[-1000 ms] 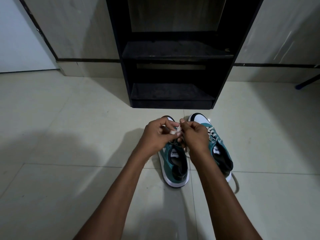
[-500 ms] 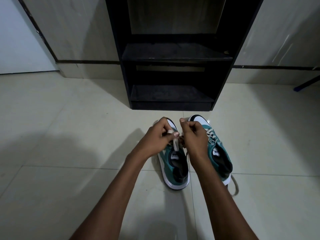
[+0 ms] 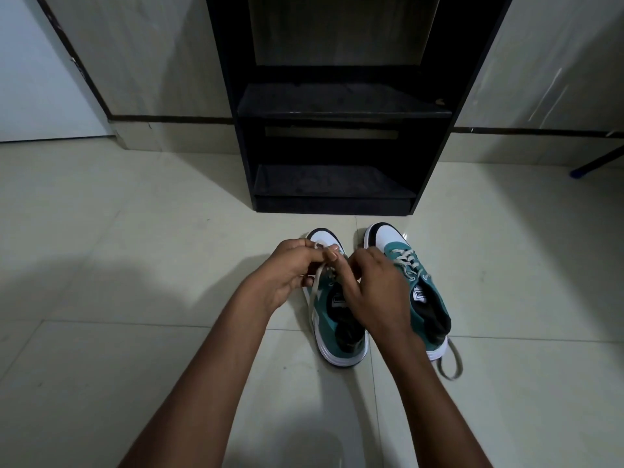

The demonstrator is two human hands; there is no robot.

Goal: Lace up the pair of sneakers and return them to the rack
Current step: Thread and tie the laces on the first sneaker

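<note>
Two teal sneakers with white toes stand side by side on the tiled floor, toes toward the rack. Over the left sneaker (image 3: pixel 334 319) my left hand (image 3: pixel 287 271) pinches its white lace (image 3: pixel 315 285), which hangs down the shoe's left side. My right hand (image 3: pixel 374 285) works at the same shoe's eyelets, fingers closed on the lace there; the exact grip is hidden. The right sneaker (image 3: pixel 425 295) has its lace threaded, with a loose end (image 3: pixel 450 364) trailing behind the heel. The black shoe rack (image 3: pixel 337 106) stands just beyond, its shelves bare.
Pale tiled floor (image 3: pixel 135 265) stretches to both sides. A wall with a dark skirting line runs behind the rack. A blue-tipped leg (image 3: pixel 594 163) pokes in at the far right. A white door panel (image 3: pixel 33 79) is at the far left.
My hands have shifted slightly lower over the left sneaker and pulled the lace out to the left, so a longer strand now hangs beside the shoe. The sneakers have stayed put.
</note>
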